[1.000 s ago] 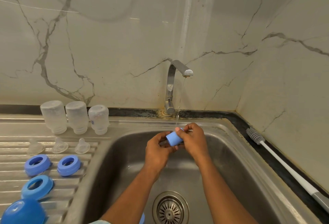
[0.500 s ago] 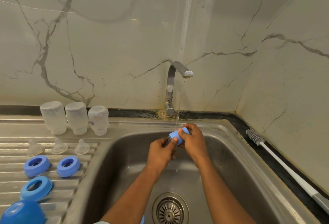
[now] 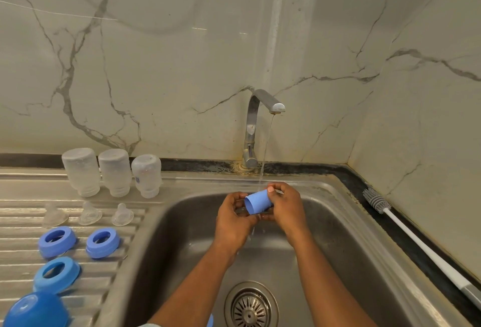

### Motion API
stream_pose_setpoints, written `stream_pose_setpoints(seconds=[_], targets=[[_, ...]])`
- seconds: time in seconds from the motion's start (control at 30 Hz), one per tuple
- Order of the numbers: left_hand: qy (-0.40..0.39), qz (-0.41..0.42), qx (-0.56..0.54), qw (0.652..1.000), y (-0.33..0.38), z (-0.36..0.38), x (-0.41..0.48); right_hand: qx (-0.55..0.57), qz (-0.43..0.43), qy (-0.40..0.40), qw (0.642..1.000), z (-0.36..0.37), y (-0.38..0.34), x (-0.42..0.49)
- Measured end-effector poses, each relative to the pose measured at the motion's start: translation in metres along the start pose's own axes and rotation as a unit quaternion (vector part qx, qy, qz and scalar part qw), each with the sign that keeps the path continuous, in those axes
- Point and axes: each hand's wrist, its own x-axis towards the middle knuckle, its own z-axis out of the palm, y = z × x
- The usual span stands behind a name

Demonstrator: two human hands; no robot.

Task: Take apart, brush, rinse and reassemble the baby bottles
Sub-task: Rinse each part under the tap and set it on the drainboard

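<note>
The right hand (image 3: 286, 207) and left hand (image 3: 233, 218) meet over a steel sink (image 3: 182, 222), both clamped on a small blue cap (image 3: 257, 201), a smooth plastic tube shape lying on its side. The right thumb presses on top of it with the fingers curled beneath. The left hand's fingers curl round the open end, which faces left and down. A thin stream of water (image 3: 264, 155) falls from a curved metal tap (image 3: 253, 129) onto the right thumb and the cap's closed end. Half a second ago the cap was tipped the other way, its open end hidden; now its hollow mouth shows.

Below the hands sits a round slotted drain (image 3: 251, 306). To the left, on the ribbed steel draining board (image 3: 20, 222), three clear bottles (image 3: 114, 172) stand upside down in a row. In front of them lie three soft clear teats (image 3: 89, 212), then three blue plastic rings (image 3: 102, 242) and a blue domed lid (image 3: 36, 311) at the near edge. To the right, a white-handled brush (image 3: 377, 201) with grey bristles lies on the dark desk (image 3: 348, 173) beside the sink. Veined marble walls (image 3: 156, 66) rise behind.
</note>
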Motion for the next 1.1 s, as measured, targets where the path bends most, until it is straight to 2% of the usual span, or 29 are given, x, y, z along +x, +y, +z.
stream_pose_setpoints(seconds=[0.07,0.2,0.33,0.47,0.63,0.9,1.0,1.07,1.1], targets=[[0.002,0.011,0.008,1.000,0.000,0.003,0.001,0.012,0.016,0.008,1.000,0.000,-0.001,-0.002],[0.000,0.029,-0.009,1.000,0.001,0.005,-0.001,-0.042,0.011,-0.044,0.998,0.004,-0.002,-0.009],[-0.030,0.020,-0.013,0.999,0.000,0.006,-0.002,-0.070,-0.012,-0.040,0.997,0.001,-0.004,-0.007],[-0.023,0.000,0.007,1.000,-0.004,0.005,0.002,-0.053,-0.022,-0.036,0.998,0.000,-0.002,-0.006],[-0.025,-0.063,-0.093,0.993,-0.003,-0.003,0.003,-0.043,-0.040,-0.107,0.993,0.002,-0.003,-0.006],[-0.092,-0.115,-0.087,0.985,0.000,0.006,-0.001,-0.046,-0.087,-0.053,0.994,0.005,0.001,-0.006],[-0.039,-0.090,-0.122,0.988,0.006,0.007,-0.002,-0.057,-0.079,0.001,0.995,0.004,-0.003,-0.005],[0.010,-0.061,-0.124,0.990,0.007,0.006,-0.002,-0.132,-0.026,0.031,0.990,0.000,0.002,-0.001],[0.029,-0.040,-0.100,0.994,0.005,0.004,0.000,-0.182,0.000,0.019,0.983,-0.002,0.006,0.000]])
